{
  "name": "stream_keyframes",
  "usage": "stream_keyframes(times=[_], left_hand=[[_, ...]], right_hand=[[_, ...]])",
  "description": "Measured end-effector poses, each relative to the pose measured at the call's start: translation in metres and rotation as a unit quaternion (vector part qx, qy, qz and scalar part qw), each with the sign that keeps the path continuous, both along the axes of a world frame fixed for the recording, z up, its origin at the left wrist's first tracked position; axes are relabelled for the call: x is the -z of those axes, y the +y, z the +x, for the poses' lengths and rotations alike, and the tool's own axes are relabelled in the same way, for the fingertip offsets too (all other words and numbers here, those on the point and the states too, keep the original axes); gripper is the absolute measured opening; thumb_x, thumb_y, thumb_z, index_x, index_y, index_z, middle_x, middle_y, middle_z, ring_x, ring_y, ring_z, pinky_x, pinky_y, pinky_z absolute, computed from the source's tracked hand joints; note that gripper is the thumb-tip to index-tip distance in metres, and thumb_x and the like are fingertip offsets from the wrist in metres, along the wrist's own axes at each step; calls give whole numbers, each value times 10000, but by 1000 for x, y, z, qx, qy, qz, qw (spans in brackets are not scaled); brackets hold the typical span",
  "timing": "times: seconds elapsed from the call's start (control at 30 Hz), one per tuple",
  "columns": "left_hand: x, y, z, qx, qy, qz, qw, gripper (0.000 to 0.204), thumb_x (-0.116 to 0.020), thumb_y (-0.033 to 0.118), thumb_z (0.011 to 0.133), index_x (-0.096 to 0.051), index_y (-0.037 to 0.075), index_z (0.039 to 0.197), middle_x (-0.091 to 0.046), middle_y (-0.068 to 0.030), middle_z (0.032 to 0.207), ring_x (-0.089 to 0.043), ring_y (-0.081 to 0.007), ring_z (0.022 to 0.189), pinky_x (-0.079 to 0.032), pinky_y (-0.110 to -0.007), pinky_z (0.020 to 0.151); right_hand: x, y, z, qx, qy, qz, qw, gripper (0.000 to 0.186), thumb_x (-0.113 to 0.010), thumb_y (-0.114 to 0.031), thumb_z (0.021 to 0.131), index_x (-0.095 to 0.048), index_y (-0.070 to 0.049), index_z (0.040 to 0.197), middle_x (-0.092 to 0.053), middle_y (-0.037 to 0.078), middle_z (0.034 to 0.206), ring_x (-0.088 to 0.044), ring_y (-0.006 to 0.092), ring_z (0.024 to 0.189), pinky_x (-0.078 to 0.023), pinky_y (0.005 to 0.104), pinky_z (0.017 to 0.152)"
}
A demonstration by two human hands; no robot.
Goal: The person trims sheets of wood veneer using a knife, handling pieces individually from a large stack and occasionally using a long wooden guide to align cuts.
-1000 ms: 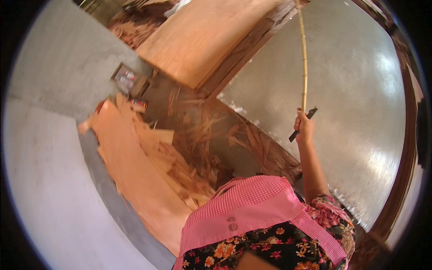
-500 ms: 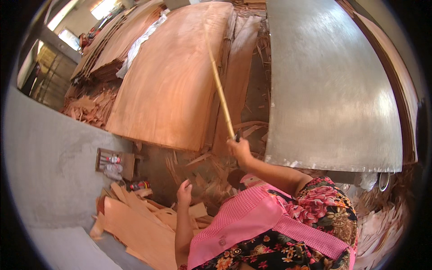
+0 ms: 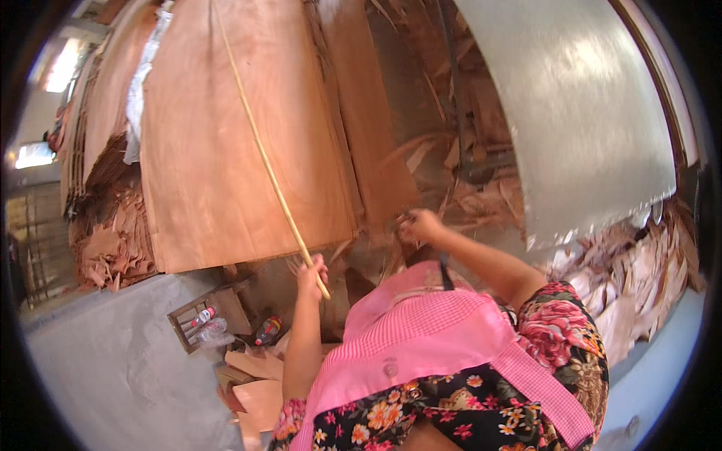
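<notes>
My left hand (image 3: pixel 312 275) is closed round the lower end of a long, thin yellowish stick (image 3: pixel 265 159). The stick slants up and away to the left, over a stack of large reddish-brown wood veneer sheets (image 3: pixel 226 165). My right hand (image 3: pixel 421 225) is off the stick, to the right of the stack's near corner. Its fingers are curled, with something small and dark at them that I cannot make out. On the right, a large grey metal-looking sheet (image 3: pixel 587 113) lies beyond my right forearm.
Veneer scraps (image 3: pixel 116 240) lie heaped at the left, and more offcuts (image 3: pixel 632 289) at the right. A wooden crate (image 3: pixel 235 310) with bottles stands on a grey ledge (image 3: pixel 135 353); a dark bottle (image 3: pixel 268 329) is beside it. More veneer stacks (image 3: pixel 109 135) stand far left.
The stick has passed from my right hand to my left and now leans further left. My left hand rose to grip it; my right hand let it go. The view has swung round.
</notes>
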State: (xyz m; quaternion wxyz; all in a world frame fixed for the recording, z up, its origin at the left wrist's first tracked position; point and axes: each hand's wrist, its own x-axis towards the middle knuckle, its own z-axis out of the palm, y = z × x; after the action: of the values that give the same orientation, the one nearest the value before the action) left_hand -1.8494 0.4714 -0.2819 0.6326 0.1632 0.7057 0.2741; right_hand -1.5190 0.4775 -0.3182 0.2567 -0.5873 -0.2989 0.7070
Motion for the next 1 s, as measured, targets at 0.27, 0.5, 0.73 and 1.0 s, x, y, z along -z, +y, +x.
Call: stream_keyframes(times=[0.27,0.5,0.73,1.0], left_hand=[[122,130,-96,22,55,32,998,95,-542,128,824,-511,48,866,-523,-50,617,-480,-119,445,-375,-214,367],[215,147,-153,136,206,-108,963,178,-525,168,841,-474,22,930,-536,-68,691,-551,-164,597,-458,-275,541],[300,129,-160,109,180,-47,977,176,-501,158,856,-425,25,943,-550,-97,710,-569,-182,614,-460,-284,548],[304,131,-161,88,206,-33,974,144,-523,124,835,-416,42,887,-486,-72,619,-538,-188,510,-475,-300,459]], right_hand=[[217,-121,57,100,-329,-98,934,175,-432,-155,821,-555,-31,813,-529,60,644,-470,172,511,-373,292,463],[291,-84,-55,-38,-373,-206,904,215,-479,-188,824,-581,-18,906,-561,94,720,-520,227,595,-422,337,562],[437,25,-135,14,-215,-128,968,368,-537,-211,799,-521,-53,1132,-555,204,1037,-547,316,916,-442,369,756],[509,66,-172,22,-355,-127,926,387,-505,-259,804,-522,-58,1135,-547,213,1069,-511,343,994,-415,378,823]])
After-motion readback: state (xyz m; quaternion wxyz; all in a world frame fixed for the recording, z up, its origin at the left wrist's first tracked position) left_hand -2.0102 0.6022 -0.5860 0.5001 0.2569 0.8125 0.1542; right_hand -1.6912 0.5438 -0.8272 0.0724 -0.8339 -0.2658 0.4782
